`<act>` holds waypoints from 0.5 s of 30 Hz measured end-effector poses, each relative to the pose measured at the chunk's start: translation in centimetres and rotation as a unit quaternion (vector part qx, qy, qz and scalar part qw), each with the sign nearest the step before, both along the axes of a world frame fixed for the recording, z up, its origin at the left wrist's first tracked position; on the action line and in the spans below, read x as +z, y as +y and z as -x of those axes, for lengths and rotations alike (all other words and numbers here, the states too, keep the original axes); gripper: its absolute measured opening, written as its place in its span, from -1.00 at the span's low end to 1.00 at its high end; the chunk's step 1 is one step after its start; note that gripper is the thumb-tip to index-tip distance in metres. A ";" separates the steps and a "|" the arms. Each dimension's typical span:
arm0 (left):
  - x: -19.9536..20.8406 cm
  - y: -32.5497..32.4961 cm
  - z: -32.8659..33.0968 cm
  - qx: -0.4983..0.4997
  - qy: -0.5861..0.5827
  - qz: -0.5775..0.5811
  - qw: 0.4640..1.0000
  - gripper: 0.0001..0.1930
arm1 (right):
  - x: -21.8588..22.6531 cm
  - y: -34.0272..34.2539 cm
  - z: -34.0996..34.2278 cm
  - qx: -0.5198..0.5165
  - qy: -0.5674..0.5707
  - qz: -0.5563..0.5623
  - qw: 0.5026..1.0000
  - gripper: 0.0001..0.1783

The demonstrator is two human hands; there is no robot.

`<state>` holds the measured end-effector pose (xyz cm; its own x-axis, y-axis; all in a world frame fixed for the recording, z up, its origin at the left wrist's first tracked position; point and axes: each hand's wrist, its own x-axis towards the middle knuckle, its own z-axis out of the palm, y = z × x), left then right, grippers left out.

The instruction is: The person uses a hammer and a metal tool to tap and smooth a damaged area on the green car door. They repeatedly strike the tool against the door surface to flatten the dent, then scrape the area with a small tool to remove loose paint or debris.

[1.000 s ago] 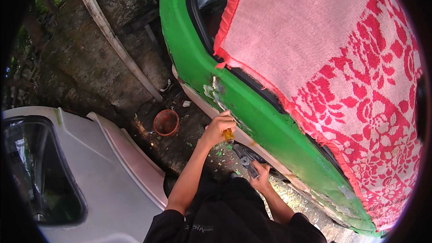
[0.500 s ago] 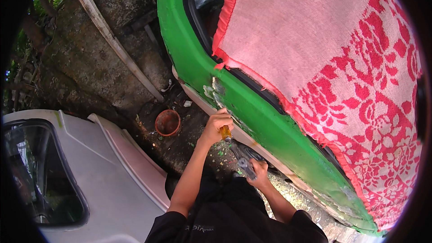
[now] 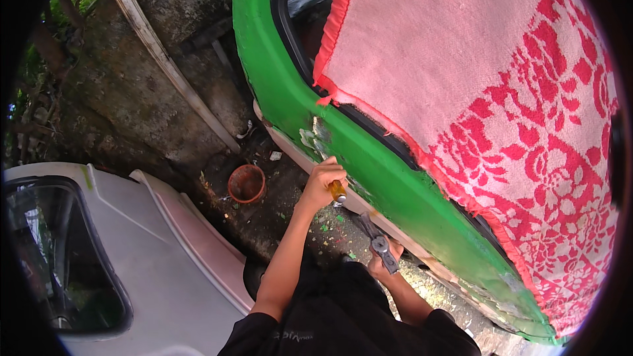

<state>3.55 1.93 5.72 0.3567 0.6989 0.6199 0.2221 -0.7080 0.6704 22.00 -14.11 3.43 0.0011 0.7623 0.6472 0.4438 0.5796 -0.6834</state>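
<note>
We hold an amber-handled tool (image 3: 337,190) in the closed left hand (image 3: 321,184), at the chipped side of the green vehicle (image 3: 395,198). Nearer and to the right, our right hand (image 3: 378,268) grips a dark metal tool (image 3: 380,244), apart from the first.

So the amber-handled tool (image 3: 337,189) in the left hand (image 3: 322,183) has its silvery butt aimed at 5 o'clock. Dark grey metal tool (image 3: 381,246), right hand (image 3: 378,267), sits apart, angled 11-to-5. Green car panel (image 3: 389,203) is pretty chipped, 11 o'clock from the handle.
</note>
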 end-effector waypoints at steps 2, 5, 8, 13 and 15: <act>0.0 0.0 -0.1 0.003 0.003 -0.005 1.000 -0.66 | -0.7 0.5 -0.4 0.008 -0.022 0.006 1.000 -0.87; 0.2 0.1 0.0 0.007 0.014 0.002 1.000 -0.66 | -0.9 1.2 -0.1 -0.018 -0.035 0.132 0.990 -0.85; 0.2 0.0 0.2 -0.020 0.000 0.015 1.000 -0.66 | -2.1 -0.8 -0.4 -0.013 0.040 0.040 0.998 -0.81; -2.2 1.4 1.9 0.033 0.021 0.059 0.997 -0.71 | -0.5 1.1 0.5 -0.020 -0.043 0.185 0.982 -0.90; -3.2 1.7 2.9 0.039 0.023 0.070 0.997 -0.70 | -0.2 1.2 0.4 -0.014 -0.036 0.149 0.988 -0.92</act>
<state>0.66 3.67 2.48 0.3238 0.8039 0.4989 0.3046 -0.5878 0.7495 21.57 -12.92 3.23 -0.0124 0.9197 0.3925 0.5105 0.3434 -0.7883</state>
